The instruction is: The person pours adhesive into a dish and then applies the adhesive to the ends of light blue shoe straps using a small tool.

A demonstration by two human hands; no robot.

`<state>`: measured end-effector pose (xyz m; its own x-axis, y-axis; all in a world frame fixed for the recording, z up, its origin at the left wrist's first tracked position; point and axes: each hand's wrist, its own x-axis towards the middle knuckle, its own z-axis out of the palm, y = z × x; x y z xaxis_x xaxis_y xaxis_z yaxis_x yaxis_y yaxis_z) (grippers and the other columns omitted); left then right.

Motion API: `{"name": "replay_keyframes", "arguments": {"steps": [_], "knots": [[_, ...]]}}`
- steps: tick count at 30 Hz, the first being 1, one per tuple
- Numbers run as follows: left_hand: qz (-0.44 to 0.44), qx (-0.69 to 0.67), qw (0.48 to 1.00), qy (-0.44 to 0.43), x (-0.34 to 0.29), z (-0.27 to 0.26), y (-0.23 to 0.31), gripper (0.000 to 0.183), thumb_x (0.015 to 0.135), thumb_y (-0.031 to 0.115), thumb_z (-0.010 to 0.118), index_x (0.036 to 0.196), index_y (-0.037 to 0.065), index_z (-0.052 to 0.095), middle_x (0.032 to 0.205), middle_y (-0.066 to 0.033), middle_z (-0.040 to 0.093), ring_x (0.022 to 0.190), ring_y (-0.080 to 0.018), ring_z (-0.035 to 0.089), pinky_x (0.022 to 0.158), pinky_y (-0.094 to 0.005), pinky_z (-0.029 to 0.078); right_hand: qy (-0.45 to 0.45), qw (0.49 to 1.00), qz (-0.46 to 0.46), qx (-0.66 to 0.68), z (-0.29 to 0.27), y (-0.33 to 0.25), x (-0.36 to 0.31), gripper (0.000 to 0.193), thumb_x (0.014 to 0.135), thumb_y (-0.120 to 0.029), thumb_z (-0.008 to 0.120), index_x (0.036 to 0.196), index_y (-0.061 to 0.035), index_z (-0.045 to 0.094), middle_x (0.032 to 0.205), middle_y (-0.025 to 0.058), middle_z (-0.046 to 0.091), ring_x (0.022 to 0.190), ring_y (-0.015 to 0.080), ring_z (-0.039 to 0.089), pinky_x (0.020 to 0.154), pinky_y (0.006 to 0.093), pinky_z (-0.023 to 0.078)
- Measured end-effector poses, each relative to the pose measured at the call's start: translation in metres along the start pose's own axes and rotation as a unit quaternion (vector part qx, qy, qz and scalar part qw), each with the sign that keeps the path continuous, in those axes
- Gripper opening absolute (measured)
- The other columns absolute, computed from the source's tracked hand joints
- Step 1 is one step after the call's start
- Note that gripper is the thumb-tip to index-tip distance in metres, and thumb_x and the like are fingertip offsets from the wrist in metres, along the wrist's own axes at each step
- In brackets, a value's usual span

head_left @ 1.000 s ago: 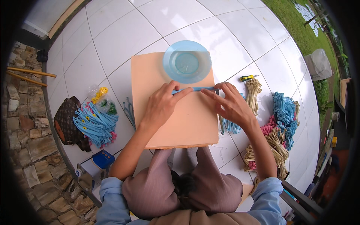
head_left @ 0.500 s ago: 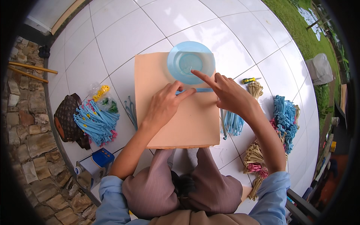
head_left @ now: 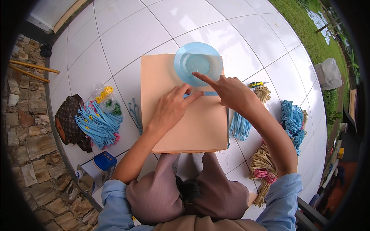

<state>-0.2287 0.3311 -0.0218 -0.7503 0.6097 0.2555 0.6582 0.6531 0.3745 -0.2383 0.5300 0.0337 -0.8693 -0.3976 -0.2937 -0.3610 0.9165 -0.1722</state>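
Observation:
A flat blue strip [head_left: 210,93] lies across a peach-coloured board [head_left: 185,127] in front of my lap. My left hand [head_left: 171,104] is closed on the strip's left part, pinching it between thumb and fingers. My right hand [head_left: 235,92] reaches over the strip's right end, index finger stretched out. That fingertip is over the near inside of a translucent light-blue dish [head_left: 180,57], by a small whitish mark. The dish rests on the board's far right corner. The right hand's other fingers are bent and partly hidden.
To the left are a blue cord bundle [head_left: 100,125], a brown bag [head_left: 69,119] and a blue-and-grey can [head_left: 98,169]. On the right lie blue cords [head_left: 241,127], beige bundles [head_left: 262,159], another blue bundle [head_left: 291,121] and a yellow-handled screwdriver [head_left: 256,84].
My right index fingertip has shifted slightly left and down within the dish. My left hand stays closed on the strip, and the whole view has shifted a little.

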Motion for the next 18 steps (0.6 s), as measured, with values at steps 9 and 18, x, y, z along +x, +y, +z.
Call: {"name": "replay_keyframes", "arguments": {"steps": [9, 18], "knots": [[0.005, -0.001, 1.000, 0.004, 0.002, 0.000, 0.001, 0.037, 0.078, 0.006, 0.056, 0.110, 0.025, 0.064, 0.091, -0.0023, 0.051, 0.078, -0.0207, 0.061, 0.067, -0.0355, 0.053, -0.013, 1.000, 0.009, -0.002, -0.005, -0.002, 0.000, 0.092, 0.070, 0.001, 0.065, 0.144, -0.0288, 0.019, 0.082, 0.0222, 0.060, 0.059, 0.0335, 0.063, 0.052, 0.0407, 0.052], [0.010, -0.008, 1.000, 0.009, 0.000, -0.002, 0.001, 0.040, 0.077, 0.002, 0.054, 0.109, 0.024, 0.064, 0.091, -0.0034, 0.050, 0.077, -0.0216, 0.061, 0.064, -0.0350, 0.053, 0.280, 0.959, -0.001, 0.037, 0.032, -0.002, -0.047, 0.063, 0.071, -0.007, 0.067, 0.129, -0.0191, 0.046, 0.105, 0.0101, 0.050, 0.099, 0.0255, 0.050, 0.080, 0.0379, 0.045]]}}
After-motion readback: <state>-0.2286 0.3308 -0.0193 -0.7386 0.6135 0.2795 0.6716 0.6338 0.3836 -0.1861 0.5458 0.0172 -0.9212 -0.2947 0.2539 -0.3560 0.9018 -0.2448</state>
